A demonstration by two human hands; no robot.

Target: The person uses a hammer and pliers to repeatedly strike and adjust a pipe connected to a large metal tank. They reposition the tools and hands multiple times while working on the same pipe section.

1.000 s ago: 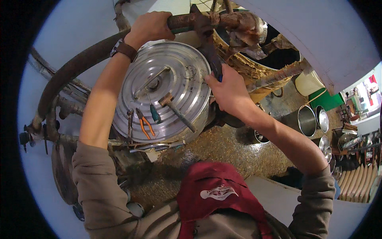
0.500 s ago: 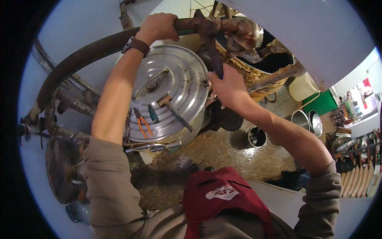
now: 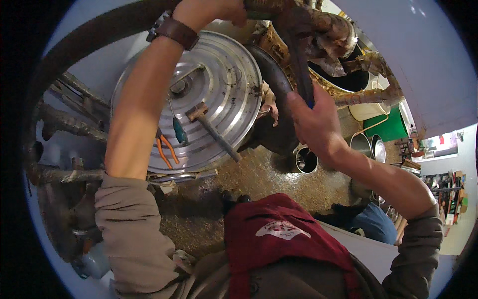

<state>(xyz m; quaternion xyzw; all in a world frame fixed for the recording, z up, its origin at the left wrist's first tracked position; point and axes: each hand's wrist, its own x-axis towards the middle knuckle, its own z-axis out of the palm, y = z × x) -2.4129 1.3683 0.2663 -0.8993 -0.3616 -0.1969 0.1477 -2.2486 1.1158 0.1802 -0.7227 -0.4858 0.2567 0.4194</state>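
Note:
Near the top edge, my left hand (image 3: 211,11) is closed over a thick dark hose (image 3: 94,37) that curves down the left side; its fingers are partly cut off by the frame. My right hand (image 3: 317,122) grips the lower end of a large dark wrench (image 3: 299,60), where a bit of blue shows. The wrench's upper end lies at the rusty pipe joint (image 3: 331,35) where the hose ends. Below my left arm, a round ribbed metal lid (image 3: 224,74) carries a hammer (image 3: 214,130), orange-handled pliers (image 3: 167,149) and a teal-handled tool (image 3: 179,131).
Beyond the pipe stands a dark-mouthed vat (image 3: 343,74) with a crusted yellowish rim. A metal pot (image 3: 305,160) stands on the wet brown floor (image 3: 269,174). A green bin (image 3: 386,124) and metal buckets (image 3: 362,144) are at the right. Corroded pipes (image 3: 74,122) run along the left.
The view has shifted, bringing the lid and hose closer. The wrench and my right hand sit farther right and lower in the picture. Both hands keep their holds.

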